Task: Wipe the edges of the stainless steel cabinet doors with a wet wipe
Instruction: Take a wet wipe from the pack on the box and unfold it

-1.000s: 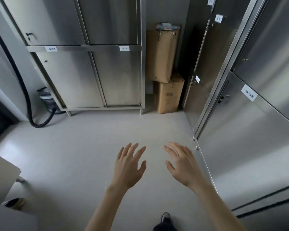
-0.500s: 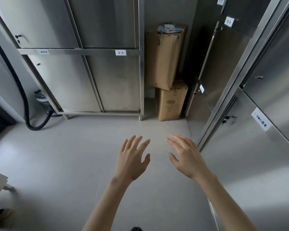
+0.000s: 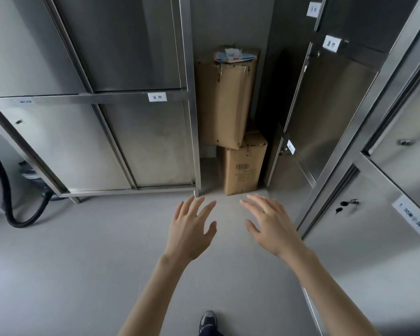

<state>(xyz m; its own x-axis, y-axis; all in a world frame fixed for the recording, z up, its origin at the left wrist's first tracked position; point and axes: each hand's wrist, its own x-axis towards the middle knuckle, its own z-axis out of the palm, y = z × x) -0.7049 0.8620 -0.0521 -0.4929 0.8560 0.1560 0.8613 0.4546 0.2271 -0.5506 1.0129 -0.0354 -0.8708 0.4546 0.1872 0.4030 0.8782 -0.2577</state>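
Note:
My left hand and my right hand are held out over the grey floor, palms down, fingers spread, holding nothing. A stainless steel cabinet with several labelled doors stands ahead on the left. A second steel cabinet runs along the right, close to my right hand, with keys in a lower door lock. No wet wipe shows in the head view.
Two cardboard boxes are stacked in the corner between the cabinets, papers lying on the top one. A black hose curls on the floor at the left. My shoe shows at the bottom edge.
The view has moved forward toward the corner and the cabinets look closer. Both hands stay spread and empty, raised slightly toward the boxes.

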